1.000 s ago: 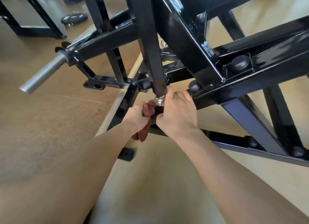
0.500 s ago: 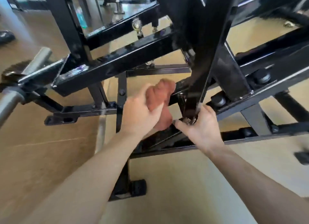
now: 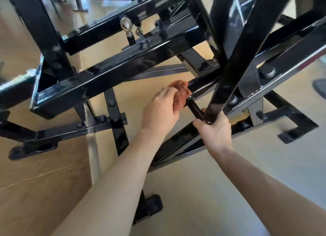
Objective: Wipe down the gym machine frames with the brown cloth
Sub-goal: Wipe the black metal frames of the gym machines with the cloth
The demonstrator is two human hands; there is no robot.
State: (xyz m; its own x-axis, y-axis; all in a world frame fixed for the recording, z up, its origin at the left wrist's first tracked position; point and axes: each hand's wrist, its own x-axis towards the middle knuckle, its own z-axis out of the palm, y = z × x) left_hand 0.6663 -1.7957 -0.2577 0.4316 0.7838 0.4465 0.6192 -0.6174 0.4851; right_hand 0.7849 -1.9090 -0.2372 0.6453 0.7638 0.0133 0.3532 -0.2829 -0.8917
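Nearest the camera, two bare forearms reach up from the lower edge. Right hand [image 3: 214, 131]: fingers curled round the lower end of a slanted black bar [image 3: 236, 59]. Left hand [image 3: 161, 110]: fingers bunched round the brown cloth [image 3: 180, 93], pressing it against a black frame tube [image 3: 202, 81]. Beyond, a chrome rod-end fitting [image 3: 125, 25] stands on a crossbeam [image 3: 112, 72] of the gym machine.

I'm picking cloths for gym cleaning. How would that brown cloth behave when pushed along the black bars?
The brown cloth looks soft and floppy: it is bunched into folds in the left hand, so it would probably mould around a bar. It seems light, held one-handed. On the glossy black paint it would likely slide easily.
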